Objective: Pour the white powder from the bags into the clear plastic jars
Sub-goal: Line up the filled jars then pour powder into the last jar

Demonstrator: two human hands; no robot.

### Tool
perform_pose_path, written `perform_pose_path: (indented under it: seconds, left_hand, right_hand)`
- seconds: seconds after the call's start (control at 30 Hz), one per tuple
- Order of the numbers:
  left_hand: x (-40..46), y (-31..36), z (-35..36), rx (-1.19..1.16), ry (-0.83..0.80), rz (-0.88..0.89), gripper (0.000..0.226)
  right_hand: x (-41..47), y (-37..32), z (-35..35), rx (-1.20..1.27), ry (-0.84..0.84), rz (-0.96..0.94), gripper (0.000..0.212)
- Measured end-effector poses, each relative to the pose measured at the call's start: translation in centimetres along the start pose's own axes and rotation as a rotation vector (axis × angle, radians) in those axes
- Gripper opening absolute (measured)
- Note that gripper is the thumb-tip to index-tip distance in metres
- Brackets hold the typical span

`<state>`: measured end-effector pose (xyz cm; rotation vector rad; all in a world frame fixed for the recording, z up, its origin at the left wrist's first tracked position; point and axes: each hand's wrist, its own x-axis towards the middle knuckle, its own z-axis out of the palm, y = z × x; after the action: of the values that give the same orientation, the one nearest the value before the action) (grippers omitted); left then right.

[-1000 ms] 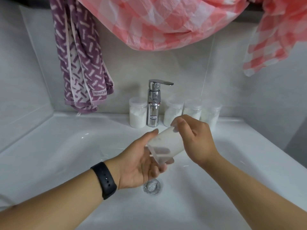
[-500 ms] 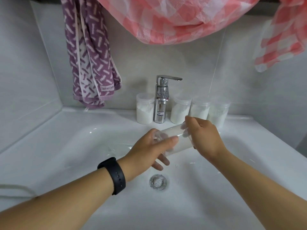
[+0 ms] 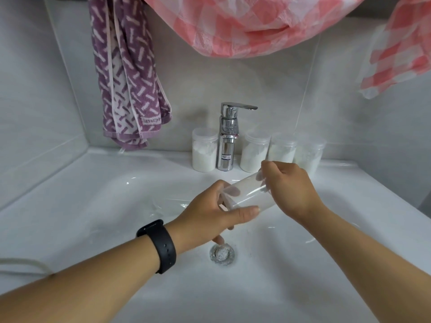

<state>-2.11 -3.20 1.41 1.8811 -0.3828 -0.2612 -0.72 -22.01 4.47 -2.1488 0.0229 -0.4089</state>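
Observation:
I hold a clear plastic jar [image 3: 249, 194] on its side above the white sink basin [image 3: 116, 206]. Its inside looks cloudy white. My left hand [image 3: 210, 213] is wrapped around the jar's lid end, thumb along the underside. My right hand [image 3: 291, 190] grips the jar's other end from above. Several capped jars part-filled with white powder stand on the back ledge: one [image 3: 204, 152] left of the tap, three to its right, the nearest [image 3: 254, 152]. No bag is in view.
A chrome tap [image 3: 227, 138] rises at the back centre. The drain [image 3: 221, 254] lies below my hands, with white residue in it. A purple patterned towel [image 3: 130, 73] and pink checked cloth [image 3: 245, 24] hang overhead. A black band sits on my left wrist.
My left hand turned from palm-up under the jar's end to closing over it. The jar rose a little and lies flatter. The view shifted, so the scene appears further right.

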Motion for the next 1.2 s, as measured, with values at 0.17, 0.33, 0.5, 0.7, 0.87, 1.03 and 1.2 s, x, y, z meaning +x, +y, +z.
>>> perform_pose_path:
  seconds: [0.17,0.33,0.5,0.7,0.87,1.03,1.2]
  left_hand:
    - [-0.6,1.3,-0.3,-0.42,-0.246,-0.296,0.074]
    - [-0.7,1.3,-0.5,-0.689,-0.485,-0.429,0.081]
    - [-0.7,1.1,-0.7,-0.66,-0.588,-0.339,0.087]
    - [0.2,0.1,-1.4,-0.433,-0.374,-0.054,0.076]
    - [0.2,-0.5,0.3,-0.182,-0.158,0.017,0.07]
    - [0.8,-2.3,-1.4,0.286,-0.109,0.025,0.084]
    - [1.5,-3.8,-2.2,0.504,-0.131,-0.013,0.07]
  right_hand:
    - [-0.2,-0.3,-0.1,0.094,0.026,-0.099,0.04]
    - [-0.4,-0.4,-0.3,0.217,0.107,-0.314,0.039]
    - [-0.8,-0.4,-0.2,0.348,0.152,-0.38,0.04]
    - [-1.1,-0.2,0.5,0.29,-0.005,-0.324,0.035]
    - [-0.2,0.9,0.8,0.224,-0.008,-0.274,0.026]
    - [2.4,4.6,-1.2,0.159,0.335,0.04,0.045]
    - [3.1,7.9,-3.2,-0.296,0.364,0.286,0.046]
